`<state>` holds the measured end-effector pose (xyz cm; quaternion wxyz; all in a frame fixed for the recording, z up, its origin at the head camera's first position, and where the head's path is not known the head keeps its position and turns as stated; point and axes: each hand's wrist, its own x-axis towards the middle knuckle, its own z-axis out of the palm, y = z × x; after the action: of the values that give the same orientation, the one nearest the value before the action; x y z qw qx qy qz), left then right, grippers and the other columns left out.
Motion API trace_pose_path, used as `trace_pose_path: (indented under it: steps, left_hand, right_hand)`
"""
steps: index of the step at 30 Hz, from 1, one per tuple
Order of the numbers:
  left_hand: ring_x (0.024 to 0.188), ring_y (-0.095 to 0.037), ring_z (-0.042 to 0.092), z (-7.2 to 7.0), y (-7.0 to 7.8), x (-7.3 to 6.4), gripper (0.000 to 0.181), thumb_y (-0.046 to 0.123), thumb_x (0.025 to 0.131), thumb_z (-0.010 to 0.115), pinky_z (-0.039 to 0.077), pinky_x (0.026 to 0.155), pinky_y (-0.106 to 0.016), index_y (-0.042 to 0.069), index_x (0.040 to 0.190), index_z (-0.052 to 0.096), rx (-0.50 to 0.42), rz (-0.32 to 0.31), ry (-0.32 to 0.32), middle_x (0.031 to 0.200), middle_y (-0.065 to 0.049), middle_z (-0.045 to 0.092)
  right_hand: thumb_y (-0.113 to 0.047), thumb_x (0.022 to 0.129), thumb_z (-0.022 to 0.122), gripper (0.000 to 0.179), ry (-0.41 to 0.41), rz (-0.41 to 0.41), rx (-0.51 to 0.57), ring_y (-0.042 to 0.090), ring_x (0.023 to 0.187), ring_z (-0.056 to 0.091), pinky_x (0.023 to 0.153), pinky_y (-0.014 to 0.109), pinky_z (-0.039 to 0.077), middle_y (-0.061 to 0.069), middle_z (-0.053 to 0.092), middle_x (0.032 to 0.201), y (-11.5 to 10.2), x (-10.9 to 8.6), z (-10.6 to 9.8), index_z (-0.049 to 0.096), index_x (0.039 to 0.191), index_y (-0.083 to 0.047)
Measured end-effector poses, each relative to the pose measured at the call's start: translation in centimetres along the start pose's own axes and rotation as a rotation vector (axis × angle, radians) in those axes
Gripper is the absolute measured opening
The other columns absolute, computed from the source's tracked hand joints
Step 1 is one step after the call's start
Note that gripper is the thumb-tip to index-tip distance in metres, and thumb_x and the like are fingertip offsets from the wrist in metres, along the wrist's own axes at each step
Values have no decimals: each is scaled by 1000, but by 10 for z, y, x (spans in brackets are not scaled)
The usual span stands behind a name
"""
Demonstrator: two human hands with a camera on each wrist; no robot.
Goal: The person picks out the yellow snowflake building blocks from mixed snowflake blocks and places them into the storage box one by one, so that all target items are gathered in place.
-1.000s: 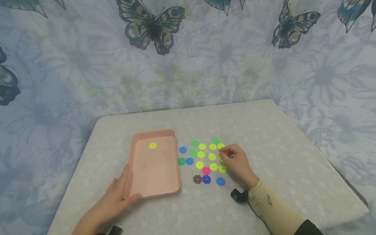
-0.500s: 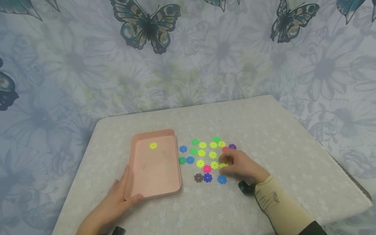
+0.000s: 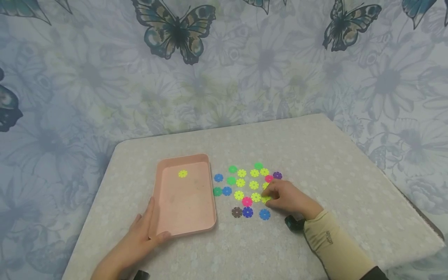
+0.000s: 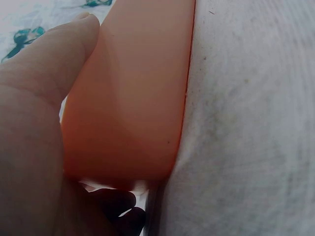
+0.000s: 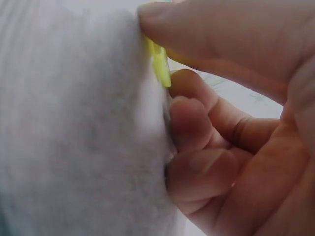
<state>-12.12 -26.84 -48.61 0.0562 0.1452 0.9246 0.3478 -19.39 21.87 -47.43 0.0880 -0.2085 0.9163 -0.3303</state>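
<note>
My left hand (image 3: 140, 231) holds the near-left corner of a pink tray (image 3: 185, 210), its thumb at the near edge and fingers along the left side. Inside the tray lies one yellow snowflake disc (image 3: 183, 174). Right of it, my right hand (image 3: 292, 198) is low over the tabletop, thumb and fingers curled at a yellow snowflake disc (image 5: 160, 66), which they pinch at the cloth. Part of that disc is hidden by the fingers. Several more yellow discs (image 3: 254, 185) lie just left of this hand, and a pink disc (image 3: 268, 178) beyond it.
Green (image 3: 231, 181), blue (image 3: 218, 177), brown (image 3: 237, 212) and purple discs (image 3: 277, 175) are spread flat between the tray and right hand. A light patterned cloth (image 3: 350, 186) covers the table. A butterfly-patterned wall (image 3: 245, 85) stands behind it.
My right hand has moved nearer from beside the pink disc to the yellow disc at the near right, uncovering the pink and purple discs. The left hand stays on the tray.
</note>
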Motion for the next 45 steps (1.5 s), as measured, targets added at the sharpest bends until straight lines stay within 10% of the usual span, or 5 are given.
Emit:
trace_pose_path:
  steps: [45]
  left_hand:
    - [152,-55,16,-2,3,1,115,48,94,72,-3,124,-67,16,165,-11,3,-29,-12,171,-25,4]
  right_hand:
    - [-7,82,80,24,0,64,-19,13,82,59,72,30,55,-2,71,100,-2,0,-5,81,105,-10]
